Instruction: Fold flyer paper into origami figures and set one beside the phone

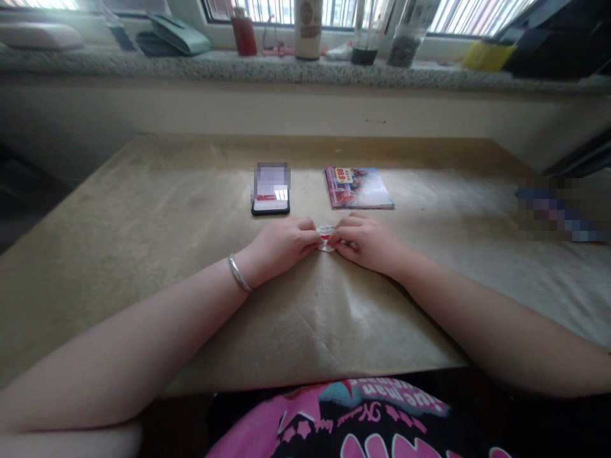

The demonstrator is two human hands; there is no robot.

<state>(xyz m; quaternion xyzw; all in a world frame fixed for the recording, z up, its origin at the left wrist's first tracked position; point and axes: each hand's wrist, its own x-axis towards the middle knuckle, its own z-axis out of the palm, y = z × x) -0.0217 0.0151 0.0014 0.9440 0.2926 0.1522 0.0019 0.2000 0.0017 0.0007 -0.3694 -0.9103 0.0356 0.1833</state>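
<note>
A small piece of white paper with red print lies between my two hands, low over the table. My left hand, below a silver bangle on the wrist, pinches its left edge. On the opposite edge, the fingers of my right hand are curled and closed on the same paper. Part of the paper is hidden under my fingertips. Just beyond my left hand lies a phone with its screen lit. Behind my right hand is a colourful thin booklet or packet.
Bottles and jars, among them a white bottle and a red one, line the speckled windowsill behind the table. A blurred blue strip-like thing lies at the table's right edge.
</note>
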